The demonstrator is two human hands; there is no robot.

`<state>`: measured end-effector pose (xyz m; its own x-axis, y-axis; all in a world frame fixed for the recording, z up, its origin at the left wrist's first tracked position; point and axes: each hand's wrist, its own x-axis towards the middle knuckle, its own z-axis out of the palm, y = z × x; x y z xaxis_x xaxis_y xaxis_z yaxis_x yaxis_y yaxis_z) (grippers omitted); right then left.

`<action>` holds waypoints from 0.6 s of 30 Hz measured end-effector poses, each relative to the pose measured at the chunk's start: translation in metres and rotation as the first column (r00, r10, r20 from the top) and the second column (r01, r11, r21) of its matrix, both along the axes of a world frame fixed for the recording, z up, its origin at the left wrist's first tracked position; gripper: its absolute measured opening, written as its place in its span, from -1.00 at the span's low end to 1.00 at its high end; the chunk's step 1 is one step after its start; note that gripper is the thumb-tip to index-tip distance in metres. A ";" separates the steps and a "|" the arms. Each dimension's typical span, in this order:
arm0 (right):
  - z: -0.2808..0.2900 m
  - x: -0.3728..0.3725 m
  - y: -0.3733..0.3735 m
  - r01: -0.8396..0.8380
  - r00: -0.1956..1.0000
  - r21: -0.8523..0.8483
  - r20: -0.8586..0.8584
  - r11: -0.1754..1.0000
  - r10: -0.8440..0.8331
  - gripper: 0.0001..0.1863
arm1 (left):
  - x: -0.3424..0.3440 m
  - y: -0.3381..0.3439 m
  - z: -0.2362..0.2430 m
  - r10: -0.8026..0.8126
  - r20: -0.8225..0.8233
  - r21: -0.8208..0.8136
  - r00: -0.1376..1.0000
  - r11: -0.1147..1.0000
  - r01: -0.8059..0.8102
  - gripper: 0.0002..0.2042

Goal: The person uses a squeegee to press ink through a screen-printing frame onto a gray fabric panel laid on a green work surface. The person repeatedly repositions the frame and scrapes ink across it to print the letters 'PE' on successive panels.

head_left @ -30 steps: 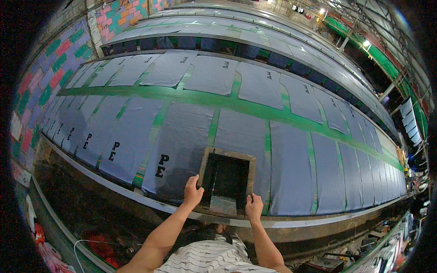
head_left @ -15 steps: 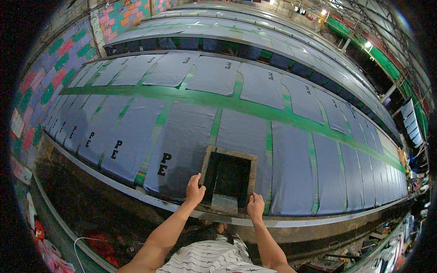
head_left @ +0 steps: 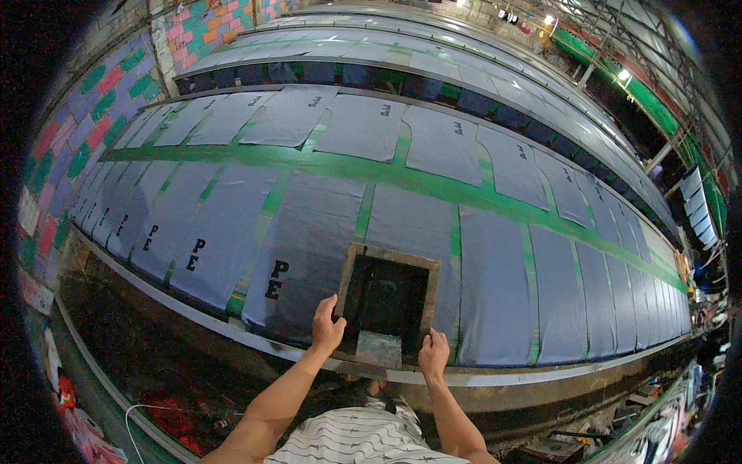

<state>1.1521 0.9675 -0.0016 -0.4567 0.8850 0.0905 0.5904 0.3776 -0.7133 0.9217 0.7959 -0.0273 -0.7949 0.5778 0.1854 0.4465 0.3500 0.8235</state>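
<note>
The dark rectangular frame [head_left: 386, 301] lies over a blue-grey cloth panel [head_left: 410, 216] at the near edge of the desk, around the middle of its length, with a pale flat piece [head_left: 379, 349] inside its near end. We have it gripped at both sides: the left hand [head_left: 329, 326] on its left side, the right hand [head_left: 434, 356] low on its right. The step in hand seems to be setting or lifting the frame — we cannot tell whether it rests flat — and the next move calls for both sides kept level and square to the panel. Just left of it lies a panel with black lettering [head_left: 309, 232]; to the right, a plain panel [head_left: 495, 286]; beyond, a green strip [head_left: 355, 168] runs lengthwise along the desk. Against the frame half a second ago, our grip is alike, but the frame's far edge looks slightly higher and wider — perhaps tipped up a little.
</note>
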 end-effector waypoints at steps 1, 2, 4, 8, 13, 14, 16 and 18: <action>-0.001 -0.001 0.000 -0.002 1.000 0.001 -0.002 1.000 0.002 -0.69 | 0.000 -0.001 -0.001 0.003 0.005 -0.012 1.000 1.000 -0.003 -0.39; -0.001 -0.001 0.000 -0.002 1.000 0.003 -0.004 1.000 0.002 -0.69 | -0.001 0.000 0.000 0.005 0.010 -0.023 1.000 1.000 -0.005 -0.40; -0.002 -0.001 0.001 -0.001 1.000 0.013 -0.013 1.000 0.001 -0.69 | 0.000 0.001 0.000 0.008 0.019 -0.022 1.000 1.000 -0.007 -0.39; -0.006 -0.001 0.002 0.002 1.000 0.024 -0.009 1.000 -0.002 -0.71 | 0.001 0.002 0.002 0.019 0.019 -0.009 1.000 1.000 -0.019 -0.38; -0.001 -0.002 0.001 0.005 1.000 -0.030 0.010 1.000 -0.005 -0.73 | -0.001 0.003 0.006 0.013 -0.009 0.009 1.000 1.000 -0.013 -0.41; 0.002 -0.003 0.001 0.010 1.000 -0.040 0.001 0.999 -0.010 -0.73 | 0.000 0.003 0.006 0.019 -0.023 0.009 1.000 1.000 -0.019 -0.41; 0.000 -0.004 0.001 0.020 1.000 -0.039 -0.008 0.999 -0.020 -0.73 | 0.001 0.002 0.005 0.014 -0.030 0.006 0.999 1.000 -0.014 -0.41; -0.004 -0.003 -0.001 0.034 0.999 -0.018 -0.006 0.999 -0.034 -0.73 | 0.000 0.002 0.006 0.014 -0.023 -0.002 1.000 1.000 -0.014 -0.42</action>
<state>1.1490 0.9668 -0.0057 -0.4261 0.9014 0.0772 0.5982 0.3448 -0.7234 0.9215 0.7974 -0.0216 -0.7982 0.5673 0.2028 0.4606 0.3577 0.8123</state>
